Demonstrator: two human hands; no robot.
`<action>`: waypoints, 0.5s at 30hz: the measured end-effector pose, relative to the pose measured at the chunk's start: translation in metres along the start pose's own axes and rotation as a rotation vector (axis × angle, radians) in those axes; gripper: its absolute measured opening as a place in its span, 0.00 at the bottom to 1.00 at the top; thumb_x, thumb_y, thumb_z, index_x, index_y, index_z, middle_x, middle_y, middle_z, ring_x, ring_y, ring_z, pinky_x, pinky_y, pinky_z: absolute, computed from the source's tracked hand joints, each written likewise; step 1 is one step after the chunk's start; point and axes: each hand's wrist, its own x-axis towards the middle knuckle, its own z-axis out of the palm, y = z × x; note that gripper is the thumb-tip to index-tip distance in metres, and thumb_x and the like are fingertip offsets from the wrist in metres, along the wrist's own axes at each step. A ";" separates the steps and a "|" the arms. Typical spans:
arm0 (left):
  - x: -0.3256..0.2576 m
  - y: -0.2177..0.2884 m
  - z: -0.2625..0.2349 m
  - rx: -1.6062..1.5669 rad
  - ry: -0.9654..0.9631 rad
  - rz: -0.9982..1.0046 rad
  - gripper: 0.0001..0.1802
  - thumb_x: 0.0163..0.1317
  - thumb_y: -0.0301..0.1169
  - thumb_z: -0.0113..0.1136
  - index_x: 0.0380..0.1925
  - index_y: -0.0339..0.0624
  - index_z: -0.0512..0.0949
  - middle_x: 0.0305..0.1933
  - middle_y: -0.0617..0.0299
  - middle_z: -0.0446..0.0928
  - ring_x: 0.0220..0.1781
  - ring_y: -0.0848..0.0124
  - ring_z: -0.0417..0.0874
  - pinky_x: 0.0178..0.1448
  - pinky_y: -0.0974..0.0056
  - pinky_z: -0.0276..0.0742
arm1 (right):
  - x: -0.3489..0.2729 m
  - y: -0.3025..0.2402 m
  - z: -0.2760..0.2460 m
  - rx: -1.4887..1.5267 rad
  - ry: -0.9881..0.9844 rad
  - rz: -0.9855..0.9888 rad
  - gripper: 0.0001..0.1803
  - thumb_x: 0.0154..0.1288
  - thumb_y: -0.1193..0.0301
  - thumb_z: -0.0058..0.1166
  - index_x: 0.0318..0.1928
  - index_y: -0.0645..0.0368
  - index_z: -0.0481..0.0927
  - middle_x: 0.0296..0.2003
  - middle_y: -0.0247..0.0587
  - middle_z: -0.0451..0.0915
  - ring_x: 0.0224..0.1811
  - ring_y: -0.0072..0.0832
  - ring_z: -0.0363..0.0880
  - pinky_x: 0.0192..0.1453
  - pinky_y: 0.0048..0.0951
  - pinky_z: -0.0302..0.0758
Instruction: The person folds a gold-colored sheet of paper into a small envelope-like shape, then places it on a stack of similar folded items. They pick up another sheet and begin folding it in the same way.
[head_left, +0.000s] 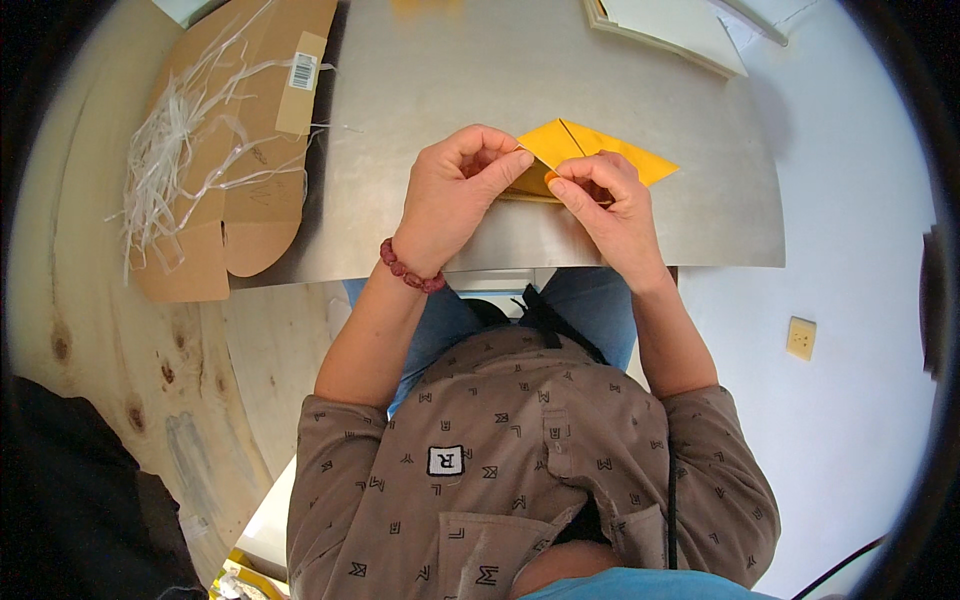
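Note:
A folded piece of yellow paper (625, 155), pointed at its right end, is held just above a grey metal tabletop (420, 80). My left hand (462, 180) pinches its left part between thumb and forefinger; a dark red beaded bracelet (408, 272) circles that wrist. With thumb and fingers closed, my right hand (607, 205) grips the paper's near edge at the middle. A dark line runs down from the paper's top corner. Between the hands a fold of the paper stands a little apart, and part of it is hidden behind my fingers.
On the table's left side lies a flat brown cardboard piece (265, 215) with a tangle of clear plastic strips (175, 150) on it. A pale, flat boxlike object (670, 30) sits at the far right. A white wall (850, 220) with an outlet (801, 338) stands to the right.

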 end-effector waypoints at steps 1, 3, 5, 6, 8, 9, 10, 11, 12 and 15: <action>0.000 -0.001 0.000 0.002 -0.005 0.016 0.06 0.69 0.29 0.69 0.40 0.38 0.85 0.34 0.68 0.85 0.35 0.83 0.81 0.41 0.75 0.77 | -0.001 0.000 -0.001 -0.025 -0.024 0.008 0.05 0.66 0.71 0.70 0.40 0.56 0.88 0.33 0.32 0.81 0.37 0.24 0.74 0.43 0.29 0.70; 0.001 -0.001 0.000 0.011 -0.004 0.029 0.06 0.69 0.29 0.70 0.39 0.38 0.86 0.33 0.69 0.84 0.35 0.83 0.80 0.40 0.75 0.77 | -0.001 0.001 -0.003 -0.051 -0.051 0.009 0.05 0.67 0.72 0.69 0.42 0.56 0.88 0.36 0.32 0.80 0.40 0.23 0.74 0.44 0.27 0.71; -0.001 0.000 -0.001 0.054 -0.002 0.021 0.06 0.69 0.30 0.70 0.38 0.38 0.86 0.33 0.69 0.84 0.35 0.83 0.80 0.40 0.75 0.77 | -0.001 0.002 -0.004 -0.053 -0.055 -0.006 0.05 0.67 0.72 0.69 0.42 0.56 0.88 0.35 0.31 0.80 0.40 0.23 0.75 0.45 0.28 0.71; -0.001 0.001 -0.001 0.074 0.001 0.021 0.06 0.69 0.30 0.70 0.38 0.38 0.86 0.33 0.69 0.84 0.35 0.83 0.80 0.40 0.75 0.77 | -0.001 0.002 -0.004 -0.056 -0.054 -0.011 0.05 0.67 0.72 0.69 0.41 0.56 0.88 0.34 0.31 0.80 0.40 0.24 0.75 0.45 0.28 0.71; -0.003 0.002 0.000 0.079 0.005 0.000 0.07 0.69 0.30 0.70 0.38 0.37 0.86 0.33 0.69 0.85 0.34 0.83 0.80 0.40 0.75 0.77 | -0.001 0.003 -0.004 -0.060 -0.054 -0.025 0.05 0.66 0.72 0.69 0.41 0.56 0.88 0.33 0.31 0.80 0.41 0.25 0.75 0.46 0.29 0.71; -0.003 0.002 0.000 0.070 0.007 0.007 0.07 0.69 0.30 0.70 0.38 0.37 0.86 0.33 0.69 0.85 0.34 0.83 0.80 0.40 0.75 0.77 | -0.001 0.002 -0.004 -0.067 -0.052 -0.018 0.05 0.66 0.72 0.69 0.41 0.56 0.88 0.33 0.31 0.80 0.41 0.26 0.74 0.47 0.29 0.70; -0.003 0.003 0.000 0.076 0.010 -0.009 0.07 0.69 0.30 0.70 0.38 0.37 0.86 0.33 0.68 0.85 0.34 0.83 0.80 0.40 0.75 0.77 | -0.001 0.002 -0.003 -0.072 -0.053 -0.013 0.05 0.66 0.71 0.69 0.41 0.56 0.88 0.33 0.31 0.80 0.40 0.26 0.74 0.47 0.30 0.70; -0.003 0.002 0.000 0.070 0.012 -0.010 0.07 0.69 0.30 0.70 0.38 0.37 0.86 0.33 0.68 0.85 0.34 0.83 0.80 0.40 0.75 0.77 | 0.000 0.002 -0.003 -0.077 -0.053 -0.009 0.05 0.66 0.71 0.69 0.40 0.56 0.88 0.32 0.32 0.80 0.40 0.27 0.74 0.48 0.30 0.70; -0.003 0.002 0.001 0.063 0.014 -0.014 0.07 0.69 0.30 0.70 0.38 0.37 0.86 0.33 0.68 0.85 0.34 0.83 0.80 0.40 0.75 0.77 | 0.000 0.002 -0.002 -0.069 -0.036 -0.020 0.05 0.65 0.70 0.70 0.39 0.55 0.89 0.30 0.30 0.81 0.37 0.26 0.73 0.49 0.31 0.69; -0.002 0.001 0.002 0.087 0.024 -0.014 0.08 0.69 0.30 0.70 0.39 0.36 0.86 0.33 0.67 0.85 0.35 0.82 0.81 0.40 0.75 0.78 | 0.002 0.001 -0.001 -0.058 -0.005 -0.047 0.06 0.63 0.66 0.71 0.36 0.54 0.90 0.26 0.28 0.83 0.31 0.25 0.72 0.51 0.33 0.67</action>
